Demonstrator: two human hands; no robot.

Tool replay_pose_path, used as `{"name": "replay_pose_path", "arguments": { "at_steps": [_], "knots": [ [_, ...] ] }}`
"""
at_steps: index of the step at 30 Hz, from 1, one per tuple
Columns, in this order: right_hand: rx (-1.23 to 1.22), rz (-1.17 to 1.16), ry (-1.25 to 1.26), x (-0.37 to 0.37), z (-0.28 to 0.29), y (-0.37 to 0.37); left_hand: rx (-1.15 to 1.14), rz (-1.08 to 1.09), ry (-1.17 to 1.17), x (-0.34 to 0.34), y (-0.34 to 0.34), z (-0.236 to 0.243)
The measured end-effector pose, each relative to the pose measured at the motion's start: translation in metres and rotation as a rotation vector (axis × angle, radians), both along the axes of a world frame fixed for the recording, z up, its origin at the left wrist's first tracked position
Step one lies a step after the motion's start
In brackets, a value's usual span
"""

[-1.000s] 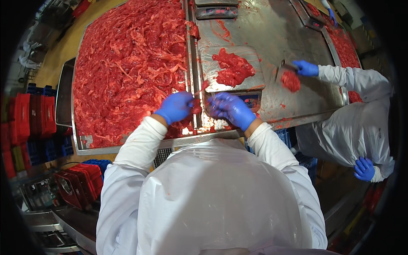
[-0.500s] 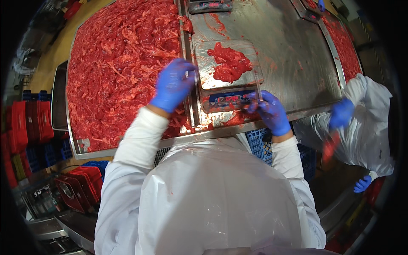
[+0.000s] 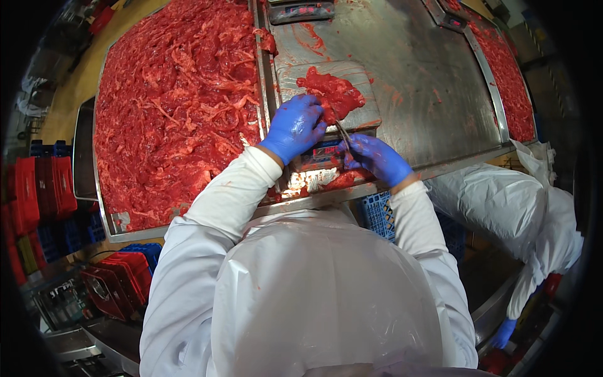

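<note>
A piece of raw red meat [image 3: 333, 91] lies on the steel plate of a scale [image 3: 361, 119] in front of me. My left hand [image 3: 295, 127], in a blue glove, has its fingers curled on the meat's near left edge. My right hand [image 3: 377, 156], also blue-gloved, is closed round a thin-bladed metal tool [image 3: 342, 131]. The blade points up and left at the meat; whether it is a knife or scissors I cannot tell. Part of the scale's red-lit display [image 3: 325, 152] shows between my hands.
A large steel tray of raw meat [image 3: 118, 221] fills the left side. A second scale [image 3: 301, 11] stands at the far edge. Meat scraps [image 3: 344, 180] lie near me. At right, a co-worker in white [image 3: 502, 195] bends down. Red crates [image 3: 44, 188] are stacked at far left.
My left hand has moved right, from the tray's edge onto the meat. My right hand has shifted left, its blade swinging toward the meat. The co-worker has bent lower.
</note>
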State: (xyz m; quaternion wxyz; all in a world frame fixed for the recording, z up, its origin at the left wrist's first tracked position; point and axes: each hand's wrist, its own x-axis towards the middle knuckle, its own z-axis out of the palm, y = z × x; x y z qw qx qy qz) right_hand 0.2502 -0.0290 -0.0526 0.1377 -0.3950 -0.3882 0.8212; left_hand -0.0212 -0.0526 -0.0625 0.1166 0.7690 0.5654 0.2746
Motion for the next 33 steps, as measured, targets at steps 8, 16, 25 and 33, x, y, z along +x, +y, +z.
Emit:
{"name": "replay_pose_path", "arguments": {
  "at_steps": [8, 16, 25, 33],
  "knots": [
    [-0.115, 0.049, 0.065, 0.002, 0.007, -0.001, -0.071, -0.075, 0.093, -0.019, -0.018, 0.007],
    [0.002, 0.1, -0.054, -0.033, 0.007, 0.02, -0.032, -0.073, 0.058, -0.025, -0.026, 0.008],
    [0.088, 0.053, -0.174, -0.052, 0.003, 0.031, -0.137, -0.054, 0.17, -0.045, -0.061, 0.01],
    [0.627, 0.648, -0.194, -0.054, -0.046, -0.053, -0.383, 0.504, -0.017, -0.146, -0.124, -0.051]
  ]
}}
